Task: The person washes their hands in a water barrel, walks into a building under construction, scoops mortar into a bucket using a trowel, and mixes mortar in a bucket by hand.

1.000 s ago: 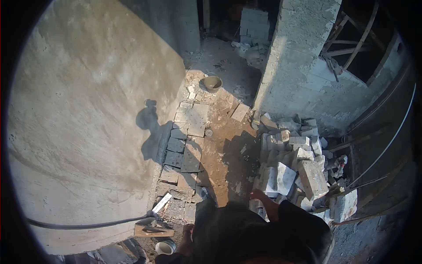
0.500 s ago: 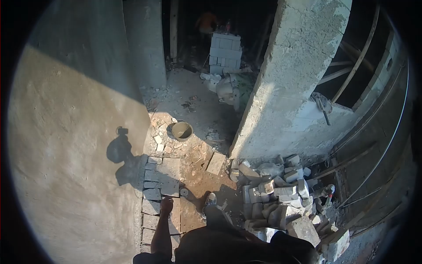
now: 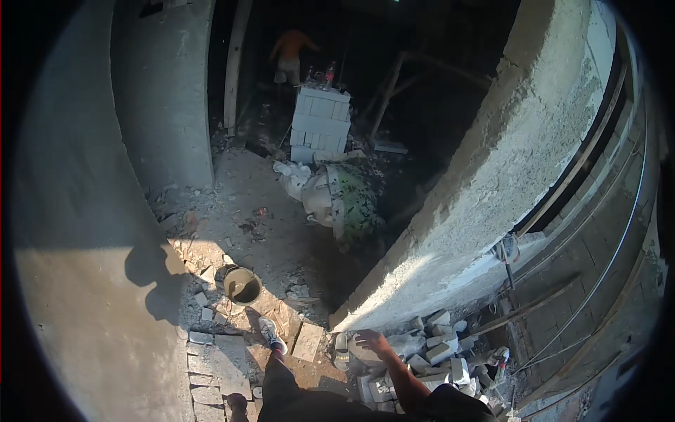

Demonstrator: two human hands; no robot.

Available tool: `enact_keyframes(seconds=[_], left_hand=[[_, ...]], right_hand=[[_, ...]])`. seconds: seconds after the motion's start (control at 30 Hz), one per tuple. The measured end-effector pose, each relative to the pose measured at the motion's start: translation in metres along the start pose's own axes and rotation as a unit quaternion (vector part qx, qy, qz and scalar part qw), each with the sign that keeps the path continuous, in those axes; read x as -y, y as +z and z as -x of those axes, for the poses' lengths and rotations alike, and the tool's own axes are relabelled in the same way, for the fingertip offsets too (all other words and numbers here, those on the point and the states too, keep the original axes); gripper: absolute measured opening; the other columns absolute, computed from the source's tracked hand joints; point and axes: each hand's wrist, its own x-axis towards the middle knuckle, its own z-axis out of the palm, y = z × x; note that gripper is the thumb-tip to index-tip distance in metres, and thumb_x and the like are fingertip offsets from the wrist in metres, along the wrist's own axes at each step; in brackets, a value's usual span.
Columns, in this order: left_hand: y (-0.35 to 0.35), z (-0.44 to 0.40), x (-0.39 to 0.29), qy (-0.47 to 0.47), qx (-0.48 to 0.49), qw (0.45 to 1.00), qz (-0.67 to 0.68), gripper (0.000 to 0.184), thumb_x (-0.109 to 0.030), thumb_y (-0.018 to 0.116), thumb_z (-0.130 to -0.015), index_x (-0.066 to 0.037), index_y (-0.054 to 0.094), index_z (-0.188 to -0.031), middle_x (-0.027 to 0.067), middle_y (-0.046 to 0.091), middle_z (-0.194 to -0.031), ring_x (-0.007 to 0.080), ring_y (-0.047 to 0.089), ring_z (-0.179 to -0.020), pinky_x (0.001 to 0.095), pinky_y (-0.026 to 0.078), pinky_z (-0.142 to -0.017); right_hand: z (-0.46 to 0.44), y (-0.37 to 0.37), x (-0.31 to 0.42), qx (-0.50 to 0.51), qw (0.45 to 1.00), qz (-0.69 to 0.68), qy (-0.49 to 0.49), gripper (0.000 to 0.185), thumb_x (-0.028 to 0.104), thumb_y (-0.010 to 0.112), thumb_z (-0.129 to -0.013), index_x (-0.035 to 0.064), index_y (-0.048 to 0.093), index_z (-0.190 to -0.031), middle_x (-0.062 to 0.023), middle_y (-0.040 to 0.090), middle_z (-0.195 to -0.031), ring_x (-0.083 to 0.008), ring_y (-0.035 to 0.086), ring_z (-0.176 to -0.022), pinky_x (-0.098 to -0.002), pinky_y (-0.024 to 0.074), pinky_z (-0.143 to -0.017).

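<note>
My left hand [image 3: 237,403] hangs low at the bottom edge, over the row of blocks [image 3: 204,380] along the left wall. Its fingers look curled; anything inside them is hidden. Out to the right, my right hand [image 3: 370,342] is open with fingers apart, holding nothing visible. Below it in the picture lies the pile of broken blocks [image 3: 443,348]. Ahead of my shoe [image 3: 271,333] stands a bucket [image 3: 243,286] with greyish-brown material inside. A flat slab [image 3: 308,342] lies on the ground between my shoe and right hand.
A rough wall end [image 3: 450,232] rises on the right. Beyond the opening are sacks [image 3: 320,197], a green-and-white heap [image 3: 355,204] and stacked white blocks [image 3: 320,119] with bottles [image 3: 330,74] on top. Another person [image 3: 292,53] stands in the dark behind.
My view has moved forward toward the opening; the bucket and slab appear lower and further left. My right hand has come into view. My left hand now sits lower in the picture.
</note>
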Motion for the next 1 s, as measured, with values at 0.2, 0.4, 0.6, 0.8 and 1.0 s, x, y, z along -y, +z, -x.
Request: enact_keyframes(seconds=[0.2, 0.4, 0.6, 0.8, 1.0], left_hand=[[-0.123, -0.133, 0.008, 0.038, 0.078, 0.971, 0.224, 0.017, -0.025, 0.054, -0.082, -0.021, 0.070, -0.088, 0.0004, 0.066, -0.073, 0.0159, 0.064, -0.068, 0.0334, 0.048, -0.054], [-0.279, -0.300, 0.016, -0.049, -0.004, 0.753, 0.656, 0.019, -0.019, 0.051, -0.082, -0.016, 0.069, -0.089, 0.0041, 0.062, -0.063, 0.0170, 0.062, -0.060, 0.0354, 0.048, -0.051], [-0.427, -0.478, 0.022, 0.143, -0.238, 0.738, 0.615, 0.022, -0.006, 0.055, -0.078, -0.003, 0.063, -0.098, 0.0119, 0.065, -0.090, 0.0277, 0.063, -0.086, 0.0350, 0.049, -0.074], [-0.547, -0.538, -0.044, 0.192, -0.106, 0.721, 0.657, 0.036, 0.005, 0.055, -0.077, -0.006, 0.058, -0.111, 0.0094, 0.061, -0.098, 0.0187, 0.061, -0.090, 0.0309, 0.052, -0.067], [-0.571, -0.609, -0.079, 0.180, 0.090, 0.728, 0.655, 0.044, 0.007, 0.051, -0.070, -0.003, 0.056, -0.113, 0.0039, 0.057, -0.067, 0.0094, 0.054, -0.056, 0.0269, 0.050, -0.052]], right_hand=[[-0.129, -0.014, -0.051, 0.086, 0.839, 0.537, 0.026, 0.021, 0.013, 0.055, -0.084, 0.0022, 0.061, -0.101, -0.0088, 0.062, -0.095, -0.0222, 0.063, -0.087, -0.0386, 0.0499, -0.067], [-0.183, -0.017, -0.035, 0.056, 0.869, 0.435, 0.229, 0.019, 0.013, 0.054, -0.084, 0.0028, 0.061, -0.098, -0.0081, 0.062, -0.093, -0.0220, 0.063, -0.085, -0.0382, 0.0492, -0.066], [-0.242, -0.025, -0.027, 0.025, 0.863, 0.434, 0.258, 0.017, 0.013, 0.054, -0.083, 0.0035, 0.061, -0.095, -0.0075, 0.062, -0.091, -0.0218, 0.063, -0.083, -0.0379, 0.0484, -0.064], [-0.341, -0.063, -0.013, 0.041, 0.842, 0.461, 0.278, 0.015, 0.012, 0.053, -0.083, 0.0042, 0.061, -0.093, -0.0068, 0.062, -0.089, -0.0216, 0.063, -0.081, -0.0376, 0.0477, -0.062], [-0.465, -0.135, 0.027, 0.028, 0.811, 0.547, 0.205, 0.015, 0.014, 0.054, -0.080, 0.0065, 0.062, -0.090, -0.0077, 0.063, -0.088, -0.0245, 0.062, -0.080, -0.0386, 0.0476, -0.063]])
